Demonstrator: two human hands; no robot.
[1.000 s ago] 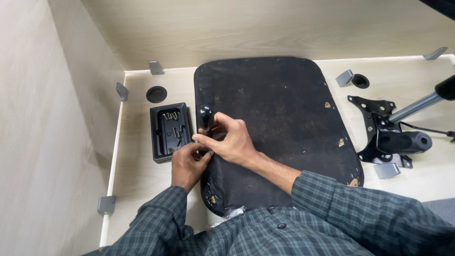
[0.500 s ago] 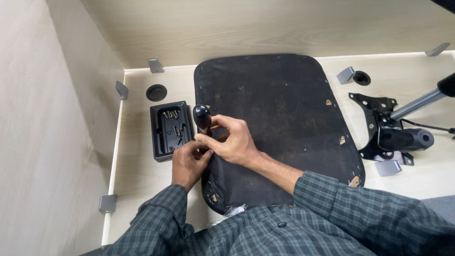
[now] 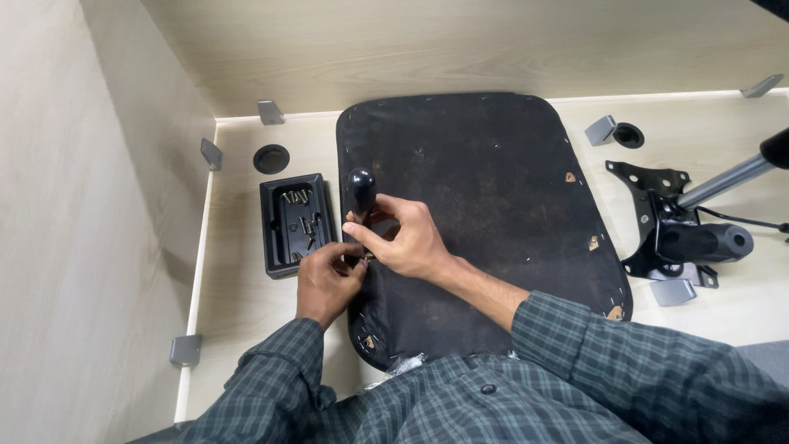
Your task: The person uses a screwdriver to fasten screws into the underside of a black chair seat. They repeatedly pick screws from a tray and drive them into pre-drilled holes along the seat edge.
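The seat pad [image 3: 477, 205] lay face down on the pale surface [image 3: 246, 329], its black underside up; broad and probably stiff underneath with soft fabric stapled round the rim, it looked best lifted by two opposite edges. Left of the seat pad sat a black tray [image 3: 275, 238] of small screws [image 3: 297, 197], light, hard and apt to roll. At the seat pad's left edge stood a screwdriver [image 3: 361, 191], its rounded black handle offering a firm hold; the right hand [image 3: 407, 238] was wrapped around it below the knob, wrist bent inward. The left hand [image 3: 325, 279] pinched something tiny at the tip, fingers closed, forearm reaching up from below.
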